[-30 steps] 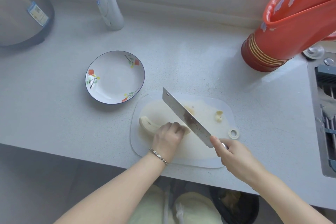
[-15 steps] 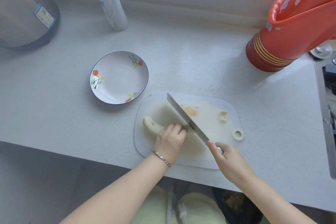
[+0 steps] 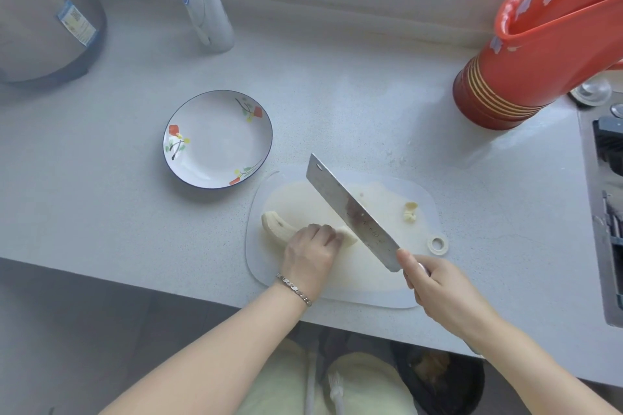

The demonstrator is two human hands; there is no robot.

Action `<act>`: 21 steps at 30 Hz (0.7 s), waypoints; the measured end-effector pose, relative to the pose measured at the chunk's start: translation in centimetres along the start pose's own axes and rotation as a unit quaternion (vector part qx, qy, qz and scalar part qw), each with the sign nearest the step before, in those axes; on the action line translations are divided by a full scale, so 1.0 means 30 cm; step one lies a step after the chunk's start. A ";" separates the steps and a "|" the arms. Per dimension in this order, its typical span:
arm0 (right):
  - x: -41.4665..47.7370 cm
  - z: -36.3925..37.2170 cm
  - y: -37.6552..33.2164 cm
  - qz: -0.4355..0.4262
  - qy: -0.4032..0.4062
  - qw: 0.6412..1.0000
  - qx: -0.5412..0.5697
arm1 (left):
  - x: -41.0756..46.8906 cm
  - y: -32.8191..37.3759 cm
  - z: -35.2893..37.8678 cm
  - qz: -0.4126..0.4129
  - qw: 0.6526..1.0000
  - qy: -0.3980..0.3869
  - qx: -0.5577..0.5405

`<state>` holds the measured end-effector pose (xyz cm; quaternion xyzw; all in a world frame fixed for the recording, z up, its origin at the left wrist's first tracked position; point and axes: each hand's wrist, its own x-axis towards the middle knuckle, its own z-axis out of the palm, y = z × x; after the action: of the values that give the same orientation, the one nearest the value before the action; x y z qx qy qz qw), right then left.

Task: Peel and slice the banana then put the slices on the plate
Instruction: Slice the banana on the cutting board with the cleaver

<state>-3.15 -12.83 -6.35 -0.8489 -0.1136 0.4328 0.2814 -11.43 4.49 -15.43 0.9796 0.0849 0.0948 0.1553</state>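
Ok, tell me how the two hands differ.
The left hand holds the banana down on the cutting board; the right hand grips the knife by its handle. The left wrist wears a bracelet; the right shows none. Both have curled fingers.

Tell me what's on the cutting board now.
The peeled banana, held by the left hand, and a small banana piece near the right edge. The hand covers the banana's middle; the cleaver, gripped by the right hand, hides whatever lies behind its blade.
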 end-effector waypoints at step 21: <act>0.057 0.089 0.030 -0.010 0.032 0.995 -0.089 | -0.007 0.001 0.010 -0.002 0.999 0.027 0.026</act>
<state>-4.30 -11.83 -9.25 -0.8828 -0.1513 0.3908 0.2123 -11.56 4.33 -15.72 0.9801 0.0939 0.1190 0.1279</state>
